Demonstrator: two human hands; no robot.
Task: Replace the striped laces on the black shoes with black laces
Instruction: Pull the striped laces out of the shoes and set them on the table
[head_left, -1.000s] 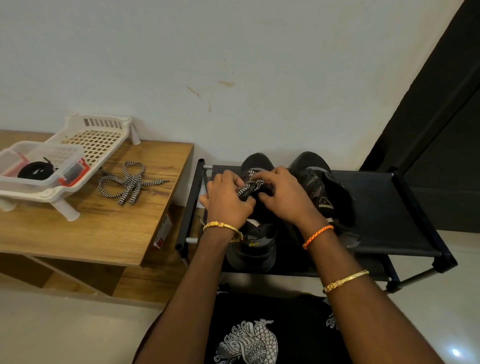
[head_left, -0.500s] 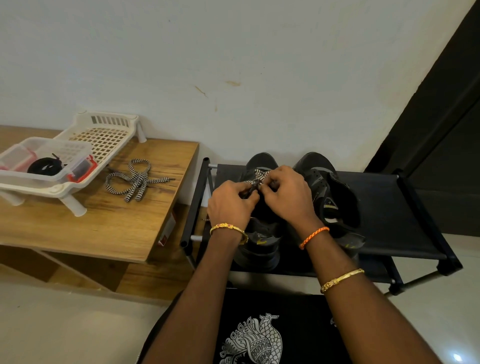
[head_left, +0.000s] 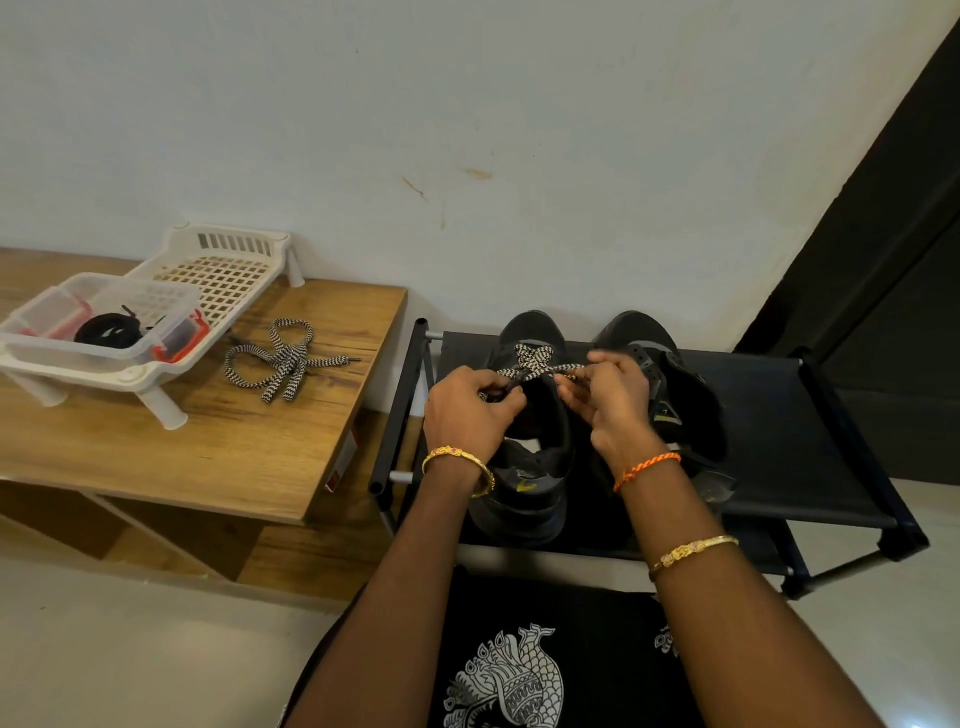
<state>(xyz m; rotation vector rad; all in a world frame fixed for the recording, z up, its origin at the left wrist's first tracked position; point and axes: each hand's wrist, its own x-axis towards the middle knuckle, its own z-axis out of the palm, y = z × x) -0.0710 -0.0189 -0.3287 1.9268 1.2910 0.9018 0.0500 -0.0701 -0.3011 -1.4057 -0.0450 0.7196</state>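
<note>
Two black shoes stand side by side on a black shoe rack (head_left: 810, 431). The left shoe (head_left: 530, 467) still carries a striped black-and-white lace (head_left: 535, 361) crossed near its toe. My left hand (head_left: 470, 410) pinches one end of that lace at the shoe's left side. My right hand (head_left: 610, 400) pinches the other end on the right. The right shoe (head_left: 654, 364) shows no lace and is partly hidden behind my right hand. A loose striped lace (head_left: 285, 358) lies on the wooden table. Coiled black laces (head_left: 109, 330) sit in a clear box.
The wooden table (head_left: 208, 447) stands left of the rack, against the white wall. On it a white slotted tray (head_left: 223, 270) holds the clear box (head_left: 166, 312) with red clips. A dark door fills the right edge.
My hands have spread apart sideways, pulling the striped lace ends out to each side of the left shoe. The lace cross near the toe now shows.
</note>
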